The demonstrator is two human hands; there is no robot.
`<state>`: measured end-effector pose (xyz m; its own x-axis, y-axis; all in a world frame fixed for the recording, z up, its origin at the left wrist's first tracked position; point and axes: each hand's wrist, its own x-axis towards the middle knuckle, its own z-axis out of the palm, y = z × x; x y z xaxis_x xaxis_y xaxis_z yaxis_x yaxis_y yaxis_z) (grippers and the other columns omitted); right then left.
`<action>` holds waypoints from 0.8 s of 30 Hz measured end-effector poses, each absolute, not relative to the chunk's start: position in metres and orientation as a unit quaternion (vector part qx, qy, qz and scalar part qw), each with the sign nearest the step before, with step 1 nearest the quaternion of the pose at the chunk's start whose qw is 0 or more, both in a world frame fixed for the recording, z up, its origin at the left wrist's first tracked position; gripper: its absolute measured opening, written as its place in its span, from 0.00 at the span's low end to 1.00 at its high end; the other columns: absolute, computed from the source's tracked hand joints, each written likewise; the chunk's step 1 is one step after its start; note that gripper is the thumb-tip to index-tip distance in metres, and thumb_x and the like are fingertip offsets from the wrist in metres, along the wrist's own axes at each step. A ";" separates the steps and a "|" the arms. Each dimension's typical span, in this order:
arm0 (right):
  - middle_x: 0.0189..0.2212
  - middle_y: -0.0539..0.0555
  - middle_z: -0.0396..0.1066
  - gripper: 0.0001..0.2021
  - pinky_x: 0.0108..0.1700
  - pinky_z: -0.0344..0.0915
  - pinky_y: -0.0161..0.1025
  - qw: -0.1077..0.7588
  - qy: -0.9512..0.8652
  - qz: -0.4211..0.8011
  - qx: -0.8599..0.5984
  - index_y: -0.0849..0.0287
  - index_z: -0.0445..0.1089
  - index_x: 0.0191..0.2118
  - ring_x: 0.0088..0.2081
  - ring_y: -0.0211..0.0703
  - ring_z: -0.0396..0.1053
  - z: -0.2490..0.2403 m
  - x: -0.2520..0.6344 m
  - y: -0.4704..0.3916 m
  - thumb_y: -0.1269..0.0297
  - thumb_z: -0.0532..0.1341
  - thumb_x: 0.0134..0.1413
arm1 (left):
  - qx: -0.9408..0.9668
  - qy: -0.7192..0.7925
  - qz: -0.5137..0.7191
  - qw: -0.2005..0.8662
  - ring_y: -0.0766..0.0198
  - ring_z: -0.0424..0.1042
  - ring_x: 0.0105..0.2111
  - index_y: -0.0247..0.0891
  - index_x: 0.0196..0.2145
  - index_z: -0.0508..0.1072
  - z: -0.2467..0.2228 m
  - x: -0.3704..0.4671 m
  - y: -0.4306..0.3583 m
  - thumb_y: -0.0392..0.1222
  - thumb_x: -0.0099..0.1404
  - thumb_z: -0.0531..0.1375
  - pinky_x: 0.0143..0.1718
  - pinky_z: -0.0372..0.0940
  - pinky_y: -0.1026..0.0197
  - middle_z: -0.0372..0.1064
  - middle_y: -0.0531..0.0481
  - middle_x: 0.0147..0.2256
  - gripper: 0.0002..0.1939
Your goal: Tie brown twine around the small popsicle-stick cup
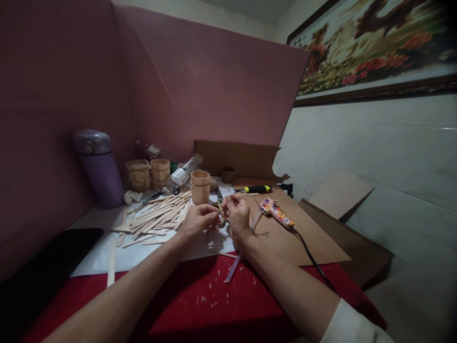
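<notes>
My left hand [200, 220] and my right hand [237, 215] meet above the middle of the table, fingertips close together. Both are closed in a pinch on something too small to make out. Just behind them lies a pair of scissors [222, 221], partly hidden by my fingers. A round cup made of wooden sticks [200, 187] stands upright beyond my left hand. Left of that hand spreads a loose pile of flat craft sticks [160, 216]. A flower-patterned glue gun [276, 212] rests right of my right hand, a clear glue stick [233, 268] near my wrist.
A purple bottle [98, 171], two stick cups [138, 175] and a clear plastic bottle [186, 169] stand or lie at the back left. A yellow-black cutter [257, 189] lies on the cardboard [303, 238]. Scraps dot the red cloth [200, 286]. The glue gun's cord [310, 255] runs toward the right edge.
</notes>
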<state>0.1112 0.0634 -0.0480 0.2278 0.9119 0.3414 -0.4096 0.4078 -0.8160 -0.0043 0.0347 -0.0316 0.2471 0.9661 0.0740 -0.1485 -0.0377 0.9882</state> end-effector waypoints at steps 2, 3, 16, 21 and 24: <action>0.17 0.43 0.63 0.11 0.16 0.51 0.28 0.725 -0.426 0.450 -0.300 0.59 0.59 0.26 0.14 0.27 0.52 -0.047 0.111 0.062 0.60 0.62 0.47 | 0.545 0.374 0.478 0.579 0.70 0.64 0.17 0.32 0.25 0.71 -0.031 -0.005 0.035 0.48 0.49 0.65 0.18 0.55 0.67 0.69 0.50 0.20 0.15; 0.17 0.43 0.63 0.11 0.16 0.51 0.28 0.724 -0.429 0.448 -0.301 0.59 0.59 0.26 0.14 0.27 0.53 -0.047 0.111 0.062 0.60 0.62 0.47 | 0.548 0.371 0.476 0.579 0.70 0.64 0.16 0.32 0.25 0.71 -0.031 -0.006 0.036 0.49 0.50 0.65 0.18 0.55 0.67 0.69 0.50 0.20 0.15; 0.17 0.43 0.62 0.12 0.16 0.50 0.29 0.725 -0.436 0.450 -0.287 0.58 0.59 0.26 0.14 0.28 0.52 -0.042 0.111 0.060 0.59 0.62 0.48 | 0.504 0.378 0.482 0.609 0.72 0.62 0.15 0.31 0.27 0.73 -0.029 -0.006 0.035 0.45 0.44 0.69 0.16 0.53 0.68 0.70 0.51 0.20 0.15; 0.18 0.44 0.63 0.11 0.17 0.50 0.29 0.720 -0.445 0.440 -0.298 0.58 0.59 0.26 0.15 0.28 0.53 -0.041 0.110 0.060 0.59 0.61 0.48 | 0.508 0.391 0.462 0.613 0.71 0.64 0.16 0.30 0.26 0.73 -0.026 -0.007 0.033 0.45 0.45 0.68 0.16 0.54 0.68 0.71 0.48 0.21 0.15; 0.18 0.44 0.63 0.11 0.17 0.48 0.30 0.718 -0.448 0.433 -0.310 0.58 0.60 0.26 0.15 0.29 0.51 -0.042 0.112 0.062 0.57 0.61 0.48 | 0.521 0.386 0.463 0.604 0.72 0.62 0.15 0.31 0.24 0.72 -0.025 -0.007 0.032 0.47 0.47 0.67 0.16 0.54 0.67 0.71 0.48 0.21 0.14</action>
<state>0.1117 0.0624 -0.0415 0.2234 0.8994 0.3759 -0.3440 0.4335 -0.8329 -0.0072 0.0320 -0.0251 0.2720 0.9622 0.0158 -0.1576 0.0283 0.9871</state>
